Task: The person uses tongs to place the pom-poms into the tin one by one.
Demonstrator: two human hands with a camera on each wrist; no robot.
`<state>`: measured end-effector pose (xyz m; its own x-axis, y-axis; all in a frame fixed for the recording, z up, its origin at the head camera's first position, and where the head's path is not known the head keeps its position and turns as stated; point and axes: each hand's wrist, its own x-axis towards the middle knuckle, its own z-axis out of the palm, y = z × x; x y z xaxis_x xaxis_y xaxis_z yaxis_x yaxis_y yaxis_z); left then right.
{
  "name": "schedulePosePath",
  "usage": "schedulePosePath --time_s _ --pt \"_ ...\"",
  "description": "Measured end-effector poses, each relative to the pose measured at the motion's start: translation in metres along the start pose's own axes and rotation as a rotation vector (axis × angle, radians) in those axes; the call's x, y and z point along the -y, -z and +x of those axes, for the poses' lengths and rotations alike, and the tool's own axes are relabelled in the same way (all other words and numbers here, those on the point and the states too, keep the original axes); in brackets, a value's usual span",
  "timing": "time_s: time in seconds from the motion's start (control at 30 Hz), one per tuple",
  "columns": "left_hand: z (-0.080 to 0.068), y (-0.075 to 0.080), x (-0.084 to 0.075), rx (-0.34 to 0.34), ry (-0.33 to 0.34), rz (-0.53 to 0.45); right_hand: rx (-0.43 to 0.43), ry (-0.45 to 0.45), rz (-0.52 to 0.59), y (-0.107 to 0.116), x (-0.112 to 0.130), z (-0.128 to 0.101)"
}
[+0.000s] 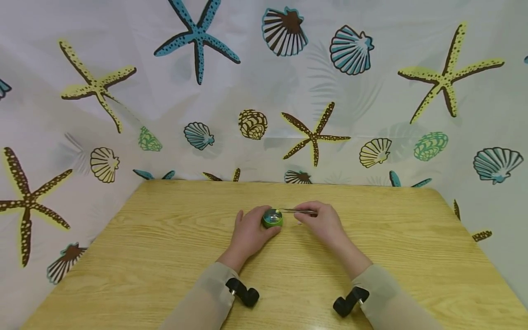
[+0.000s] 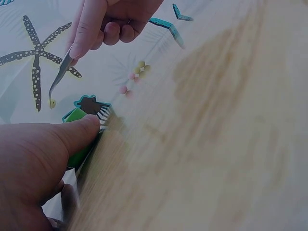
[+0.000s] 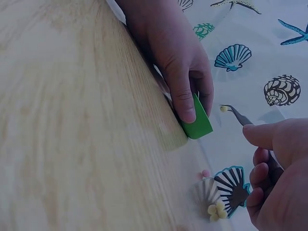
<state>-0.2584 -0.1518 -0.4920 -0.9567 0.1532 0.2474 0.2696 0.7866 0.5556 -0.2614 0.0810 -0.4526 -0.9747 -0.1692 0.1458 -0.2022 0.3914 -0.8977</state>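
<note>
A small green cup (image 1: 273,224) is standing on the wooden worktop (image 1: 412,238), and its round mouth is facing up. The left hand (image 1: 251,231) is sitting at the cup's left side. Its grip is wrapping round the cup, with the thumb pressing on the near side and the fingers going round the far side. To the right of the cup, the right hand (image 1: 321,222) is pinching metal tweezers (image 3: 239,117) in a narrow grip. The tweezers are lying long ways left to right, with thin bent tips pointing toward the cup. The tips are holding one tiny yellow bead (image 3: 224,109) close to the cup's rim. Some pink and yellow beads (image 2: 137,70) are resting to the right of the cup. Behind the cup, a pale cloth (image 1: 231,87) is hanging.
</note>
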Motion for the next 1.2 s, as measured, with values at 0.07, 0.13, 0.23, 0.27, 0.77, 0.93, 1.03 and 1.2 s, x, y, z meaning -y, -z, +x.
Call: schedulePosePath --time_s 0.07,0.13,0.23,0.27,0.77,0.93,1.03,1.2 --pt "-0.001 0.000 0.000 -0.002 -0.001 0.001 0.003 -0.008 -0.002 -0.001 0.000 -0.001" --pt "-0.001 0.001 0.000 0.000 -0.002 0.001 0.000 -0.015 -0.010 -0.003 0.000 -0.001" --pt "-0.001 0.000 0.001 0.000 -0.007 0.001 -0.002 -0.017 -0.015 -0.003 0.000 -0.002" --pt "-0.001 0.000 0.001 0.000 -0.006 0.000 -0.003 -0.015 -0.016 -0.003 0.000 -0.002" --pt "-0.002 0.002 -0.002 -0.003 -0.005 0.004 -0.031 -0.026 -0.030 0.003 0.003 -0.001" --pt "-0.001 0.003 -0.002 -0.004 -0.002 0.004 -0.049 -0.030 -0.047 0.010 0.001 0.000" --pt "-0.001 0.002 -0.001 -0.003 -0.001 0.005 -0.059 -0.047 -0.029 0.016 -0.001 0.000" --pt "-0.001 0.001 -0.002 -0.004 0.003 0.001 -0.062 -0.065 -0.012 0.026 -0.005 0.000"
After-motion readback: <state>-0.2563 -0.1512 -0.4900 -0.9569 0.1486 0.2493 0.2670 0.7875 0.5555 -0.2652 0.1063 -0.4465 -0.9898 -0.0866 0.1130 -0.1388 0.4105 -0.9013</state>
